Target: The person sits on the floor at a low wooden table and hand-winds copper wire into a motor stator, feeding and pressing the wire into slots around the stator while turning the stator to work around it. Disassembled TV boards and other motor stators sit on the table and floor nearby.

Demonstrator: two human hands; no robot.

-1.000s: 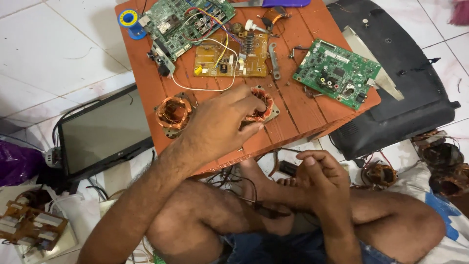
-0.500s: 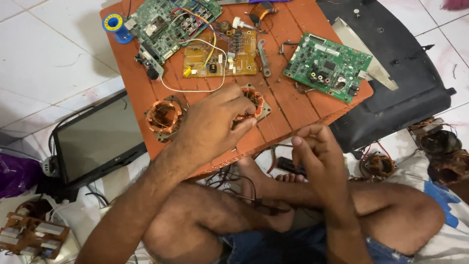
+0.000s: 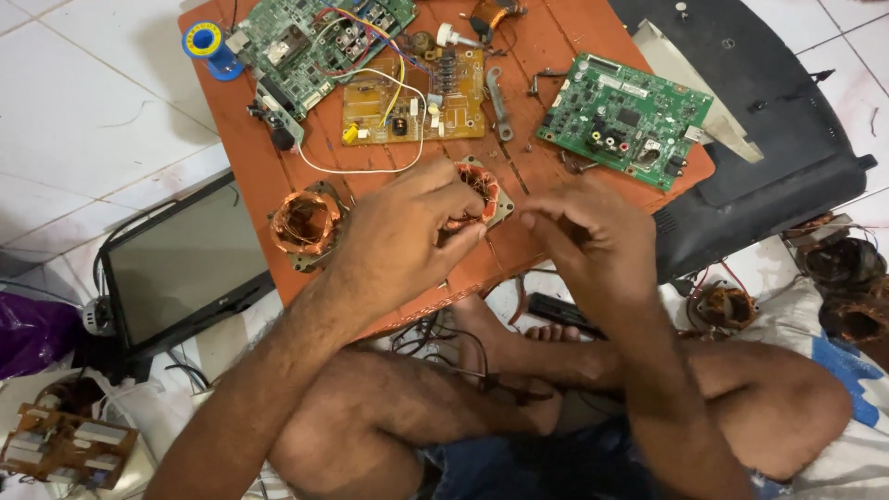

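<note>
White tiled floor (image 3: 83, 102) w/ low orange slatted table (image 3: 245, 157), even daylight, clutter all round.

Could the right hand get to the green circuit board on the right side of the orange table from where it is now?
Probably yes. The right hand hovers over the table's near edge, and the green circuit board lies flat just beyond it, uncovered. Only a few small loose metal bits lie on the orange table between them.

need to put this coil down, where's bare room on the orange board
Bare strip on the orange wooden board left of the second copper-wound motor coil, below the green circuit board. Small gap between yellow circuit board and right green board. Top edge is crowded.
</note>
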